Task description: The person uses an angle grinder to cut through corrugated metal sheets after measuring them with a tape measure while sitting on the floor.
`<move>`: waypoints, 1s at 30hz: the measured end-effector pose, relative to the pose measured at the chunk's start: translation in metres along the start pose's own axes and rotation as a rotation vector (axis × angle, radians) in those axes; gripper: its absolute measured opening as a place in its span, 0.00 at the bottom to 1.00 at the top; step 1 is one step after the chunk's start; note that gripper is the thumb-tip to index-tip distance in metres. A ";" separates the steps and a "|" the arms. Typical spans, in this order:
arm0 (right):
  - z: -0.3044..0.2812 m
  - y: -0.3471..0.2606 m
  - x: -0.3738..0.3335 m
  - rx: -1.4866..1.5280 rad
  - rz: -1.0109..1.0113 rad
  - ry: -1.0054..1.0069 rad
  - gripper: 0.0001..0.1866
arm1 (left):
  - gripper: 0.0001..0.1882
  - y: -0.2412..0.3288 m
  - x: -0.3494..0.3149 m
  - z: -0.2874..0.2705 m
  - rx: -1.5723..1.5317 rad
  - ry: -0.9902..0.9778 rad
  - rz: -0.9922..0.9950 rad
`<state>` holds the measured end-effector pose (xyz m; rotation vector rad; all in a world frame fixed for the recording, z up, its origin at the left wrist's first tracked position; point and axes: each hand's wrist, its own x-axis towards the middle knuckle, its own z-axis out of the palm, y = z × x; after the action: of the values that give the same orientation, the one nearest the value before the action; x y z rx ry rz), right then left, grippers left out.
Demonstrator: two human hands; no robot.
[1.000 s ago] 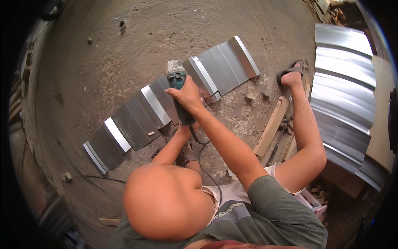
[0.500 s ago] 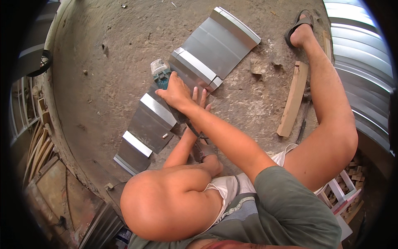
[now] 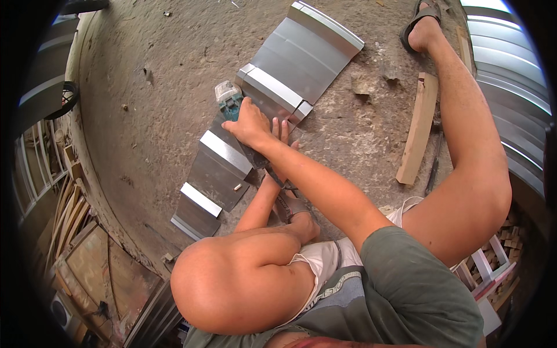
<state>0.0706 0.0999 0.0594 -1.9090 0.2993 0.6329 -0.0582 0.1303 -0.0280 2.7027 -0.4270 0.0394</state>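
My right hand (image 3: 253, 123) is wrapped round a teal power tool (image 3: 230, 107) with a clear or whitish front end. The tool rests at the left edge of the bent grey sheet metal (image 3: 304, 58), which lies in a stepped, ribbed strip from upper right to lower left. Beyond my right wrist, the spread fingers of my left hand (image 3: 281, 129) lie on or against the metal's right side; my right forearm hides the rest of that hand. A short white stick (image 3: 238, 187) lies on the lower part of the strip.
A wooden block (image 3: 418, 129) and a dark thin rod (image 3: 436, 163) lie to the right, beside my leg. Small scraps (image 3: 361, 83) are on the rough floor (image 3: 145, 133). Corrugated metal sheets (image 3: 505, 64) stand at the right; wood strips (image 3: 72, 214) are stacked at the left.
The whole view has shifted slightly. Both hands keep their positions, and the power tool appears a little closer to the upper raised rib of the metal.
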 end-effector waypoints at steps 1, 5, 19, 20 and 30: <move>0.000 0.001 0.001 0.003 0.003 -0.003 0.40 | 0.37 0.000 0.001 0.000 0.000 -0.001 0.003; 0.001 0.002 0.002 0.016 0.010 0.003 0.40 | 0.37 0.002 0.000 -0.003 0.001 -0.020 0.004; 0.004 0.005 0.004 -0.019 -0.032 0.033 0.45 | 0.37 0.002 0.001 -0.001 -0.089 0.000 0.017; 0.008 0.006 0.004 -0.032 -0.059 0.061 0.44 | 0.36 0.002 0.000 -0.002 -0.081 0.005 0.017; 0.016 0.010 0.011 0.131 -0.031 0.025 0.46 | 0.33 0.005 0.001 -0.007 -0.010 -0.036 0.010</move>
<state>0.0702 0.1111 0.0407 -1.7939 0.3196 0.5557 -0.0586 0.1285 -0.0197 2.6950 -0.4505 -0.0086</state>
